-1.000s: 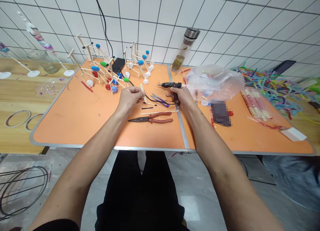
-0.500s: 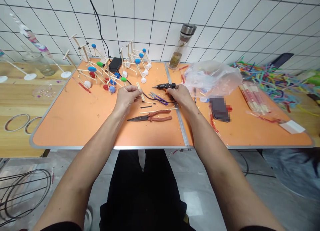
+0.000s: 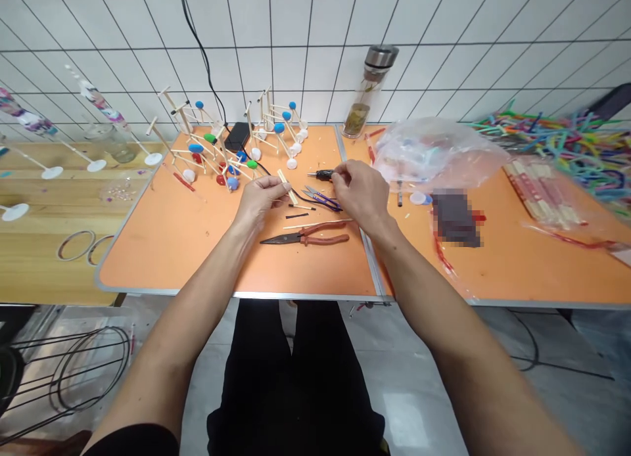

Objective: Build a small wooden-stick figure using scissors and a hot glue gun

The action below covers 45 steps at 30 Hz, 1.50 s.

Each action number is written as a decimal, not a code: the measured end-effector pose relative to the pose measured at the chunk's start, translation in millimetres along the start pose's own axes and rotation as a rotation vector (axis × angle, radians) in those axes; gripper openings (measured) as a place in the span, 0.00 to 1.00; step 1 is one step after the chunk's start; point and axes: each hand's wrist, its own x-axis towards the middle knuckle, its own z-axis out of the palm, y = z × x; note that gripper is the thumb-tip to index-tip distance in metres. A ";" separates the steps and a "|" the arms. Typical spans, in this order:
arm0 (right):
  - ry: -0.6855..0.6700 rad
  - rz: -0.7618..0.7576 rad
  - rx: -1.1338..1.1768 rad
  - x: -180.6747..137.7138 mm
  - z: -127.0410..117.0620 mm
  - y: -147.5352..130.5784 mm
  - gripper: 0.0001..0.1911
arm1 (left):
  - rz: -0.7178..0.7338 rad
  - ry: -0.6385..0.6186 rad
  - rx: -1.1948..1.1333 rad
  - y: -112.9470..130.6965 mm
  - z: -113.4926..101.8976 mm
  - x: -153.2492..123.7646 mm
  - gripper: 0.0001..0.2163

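Observation:
My left hand [image 3: 263, 200] pinches a couple of short pale wooden sticks [image 3: 287, 185] between thumb and fingers, tilted just above the table. My right hand [image 3: 363, 192] is curled over the rear of a black pen-shaped mini electric drill [image 3: 323, 175], whose thin metal tip points left. That hand hides the drill's back end, and most of its fingertips are out of sight. Between the hands lie small scissors [image 3: 323, 199] with purple handles. Nearer to me are long-nose pliers [image 3: 323, 234] with reddish-brown handles, a thin stick [image 3: 296, 227] and a short black strip [image 3: 297, 215].
Stick frames [image 3: 197, 147] with coloured discs stand back left, beside a black adapter [image 3: 238, 136] with a cord. A glass bottle [image 3: 359, 111], a plastic bag [image 3: 434, 150], bundled sticks [image 3: 545, 193] and colourful pipe cleaners [image 3: 557, 144] lie along the back and right of the orange table [image 3: 162, 252].
My right hand has turned over so its back faces up, covering more of the drill. The left hand keeps its pinch on the sticks. The whole view has shifted slightly.

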 end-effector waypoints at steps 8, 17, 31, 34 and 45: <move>-0.205 -0.082 0.542 -20.5 23.0 -29.1 0.08 | -0.033 -0.033 -0.070 -5.5 2.4 0.6 0.20; -0.211 -0.078 0.615 -24.4 39.4 -18.0 0.19 | -0.041 -0.102 -0.095 -5.0 9.4 -2.9 0.24; -0.273 -0.011 0.580 17.4 8.1 -38.1 0.09 | -0.062 0.002 -0.059 19.3 7.7 -1.7 0.22; -0.217 -0.001 0.671 11.9 17.8 -37.6 0.10 | -0.052 -0.002 -0.056 19.8 8.3 2.4 0.21; -0.274 0.025 0.763 -5.3 34.5 -36.0 0.19 | 0.035 0.001 -0.070 3.6 19.7 9.5 0.23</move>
